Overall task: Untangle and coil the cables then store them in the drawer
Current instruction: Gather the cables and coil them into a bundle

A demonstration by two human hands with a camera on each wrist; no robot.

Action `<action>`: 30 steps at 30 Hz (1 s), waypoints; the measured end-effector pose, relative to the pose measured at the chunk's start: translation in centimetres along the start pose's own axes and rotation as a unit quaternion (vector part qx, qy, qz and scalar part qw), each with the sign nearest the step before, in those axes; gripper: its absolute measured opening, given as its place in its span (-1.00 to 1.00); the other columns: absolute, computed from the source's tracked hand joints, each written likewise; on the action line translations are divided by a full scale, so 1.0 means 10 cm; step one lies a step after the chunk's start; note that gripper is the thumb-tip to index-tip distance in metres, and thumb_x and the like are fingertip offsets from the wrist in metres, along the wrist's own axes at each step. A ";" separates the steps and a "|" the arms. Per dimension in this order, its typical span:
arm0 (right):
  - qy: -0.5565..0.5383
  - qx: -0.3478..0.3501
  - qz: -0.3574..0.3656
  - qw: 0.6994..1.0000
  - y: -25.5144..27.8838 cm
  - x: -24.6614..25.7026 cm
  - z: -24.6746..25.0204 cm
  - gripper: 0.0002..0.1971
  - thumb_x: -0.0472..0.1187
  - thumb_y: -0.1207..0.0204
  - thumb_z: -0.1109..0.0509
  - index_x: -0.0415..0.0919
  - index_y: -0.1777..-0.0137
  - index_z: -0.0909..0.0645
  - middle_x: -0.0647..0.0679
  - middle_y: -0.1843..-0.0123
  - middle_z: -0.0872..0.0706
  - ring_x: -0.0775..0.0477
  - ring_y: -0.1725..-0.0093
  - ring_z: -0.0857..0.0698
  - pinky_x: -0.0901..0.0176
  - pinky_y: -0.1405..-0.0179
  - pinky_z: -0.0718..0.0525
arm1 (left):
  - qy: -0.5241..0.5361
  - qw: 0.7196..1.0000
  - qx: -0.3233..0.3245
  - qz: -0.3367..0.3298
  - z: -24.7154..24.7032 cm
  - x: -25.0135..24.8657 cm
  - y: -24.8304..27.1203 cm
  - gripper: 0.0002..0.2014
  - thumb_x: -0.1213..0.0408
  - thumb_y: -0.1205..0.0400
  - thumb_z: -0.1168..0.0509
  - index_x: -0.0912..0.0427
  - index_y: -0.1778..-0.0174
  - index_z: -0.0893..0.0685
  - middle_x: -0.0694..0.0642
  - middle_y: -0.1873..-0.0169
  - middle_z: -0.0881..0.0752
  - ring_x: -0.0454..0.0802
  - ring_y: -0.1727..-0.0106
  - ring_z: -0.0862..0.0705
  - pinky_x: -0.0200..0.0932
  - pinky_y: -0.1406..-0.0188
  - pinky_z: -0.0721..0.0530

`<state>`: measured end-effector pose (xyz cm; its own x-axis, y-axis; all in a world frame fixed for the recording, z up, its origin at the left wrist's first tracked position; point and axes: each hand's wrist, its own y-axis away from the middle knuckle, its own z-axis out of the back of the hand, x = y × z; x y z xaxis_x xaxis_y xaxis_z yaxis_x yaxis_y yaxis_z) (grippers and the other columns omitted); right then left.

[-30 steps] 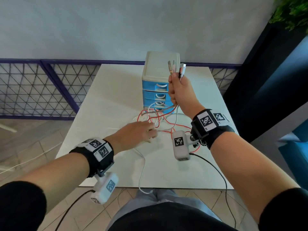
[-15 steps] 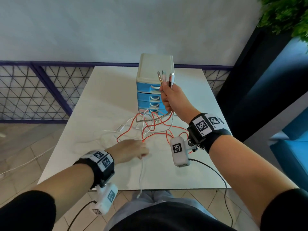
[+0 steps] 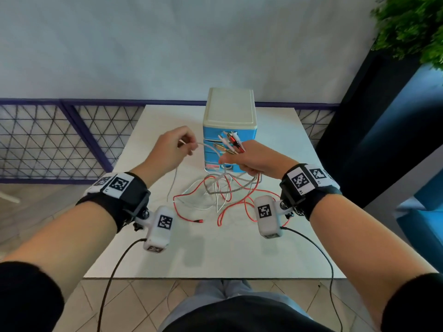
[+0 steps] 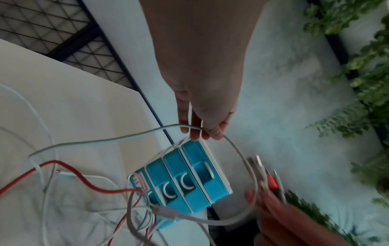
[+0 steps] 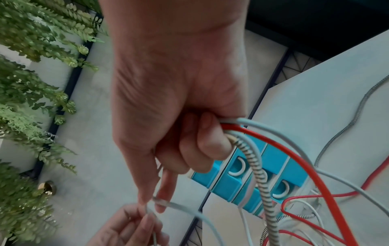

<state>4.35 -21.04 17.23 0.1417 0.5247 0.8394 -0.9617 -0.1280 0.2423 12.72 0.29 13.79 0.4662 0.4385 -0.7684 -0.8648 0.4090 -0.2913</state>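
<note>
a pale wall [image 3: 167,44] with a purple rail and wire mesh [image 3: 48,140] behind, green foliage [image 3: 412,25] in the upper right corner, tiled floor [image 3: 36,212] below. in front, a white worktop [image 3: 215,255] carrying a small blue drawer unit [image 3: 229,121] with a cream top, all drawers closed, standing toward the far edge. just in front of the unit, a loose tangle on the worktop: red cable [image 3: 239,207], white cable [image 3: 199,200] and a braided grey cable [image 3: 230,191], crossing one another. right hand [image 3: 254,161] raised before the drawer fronts, fingers [image 5: 189,149] curled tight round a bundle of cable ends, plugs [image 3: 231,143] fanning up out of the fist, the red, white and braided strands hanging down from it to the tangle. left hand [image 3: 167,149] raised to the left of the unit, fingertips [image 4: 195,131] pinching a thin grey-white cable [image 4: 105,141], which arcs across to the right hand's bundle and droops the other way to the worktop. both wrists strapped with black bands and white camera modules, dark leads trailing toward the body.
</note>
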 end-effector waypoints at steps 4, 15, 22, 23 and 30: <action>0.087 0.068 -0.022 0.994 0.08 -0.01 0.07 -0.73 -0.07 -0.52 -0.46 -0.17 0.29 -0.50 0.00 0.51 -0.35 0.07 0.57 -0.29 0.29 0.57 -0.30 | -0.015 0.999 -0.018 0.036 0.04 0.12 0.00 -0.89 0.48 -0.57 -0.32 0.20 0.20 -0.58 0.11 0.34 -0.67 -0.12 0.45 -0.70 -0.41 0.41 -0.58; 0.177 -0.029 -0.013 0.984 0.02 0.01 0.09 -0.63 0.04 -0.56 -0.40 -0.19 0.36 -0.49 -0.01 0.48 -0.37 0.06 0.55 -0.30 0.34 0.56 -0.29 | -0.240 0.963 0.107 -0.065 0.04 0.09 0.08 -0.45 0.18 -0.58 -0.38 0.16 -0.48 -0.39 0.15 -0.47 -0.45 0.08 -0.47 -0.43 -0.08 -0.47 -0.36; 0.167 -0.056 0.008 0.984 -0.04 0.00 0.05 -0.62 0.02 -0.56 -0.41 -0.16 0.38 -0.42 0.01 0.47 -0.37 0.11 0.58 -0.30 0.45 0.65 -0.27 | -0.158 0.981 0.105 -0.036 -0.24 -0.32 0.05 -0.85 0.26 -0.71 -0.17 0.16 -0.06 -0.64 0.07 0.18 -0.76 -0.13 0.23 -0.68 -0.40 0.29 -0.49; 0.126 -0.068 0.004 0.990 -0.04 -0.03 0.07 -0.62 0.06 -0.55 -0.40 -0.17 0.34 -0.45 0.01 0.48 -0.35 0.11 0.59 -0.28 0.42 0.67 -0.28 | -0.128 0.985 0.113 -0.020 -0.22 -0.33 0.04 -0.82 0.28 -0.71 -0.15 0.14 0.09 -0.65 0.09 0.33 -0.75 -0.19 0.39 -0.66 -0.40 0.38 -0.47; -0.356 -0.112 0.005 0.928 -0.03 -0.11 0.11 -0.72 -0.12 -0.77 -0.07 -0.21 0.08 -0.52 0.00 0.45 -0.45 0.08 0.51 -0.40 0.33 0.60 -0.37 | 0.299 0.929 0.043 0.214 -0.26 -0.54 0.06 -0.71 0.25 -0.74 -0.01 0.18 0.24 -0.54 0.04 0.54 -0.45 -0.08 0.65 -0.43 -0.18 0.44 -0.68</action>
<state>4.71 -22.53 16.76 0.1754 -0.1752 0.9688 -0.9770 0.0901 0.1931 9.19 -3.85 16.26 -0.1254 0.0639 -0.9900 -0.9170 0.3734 0.1403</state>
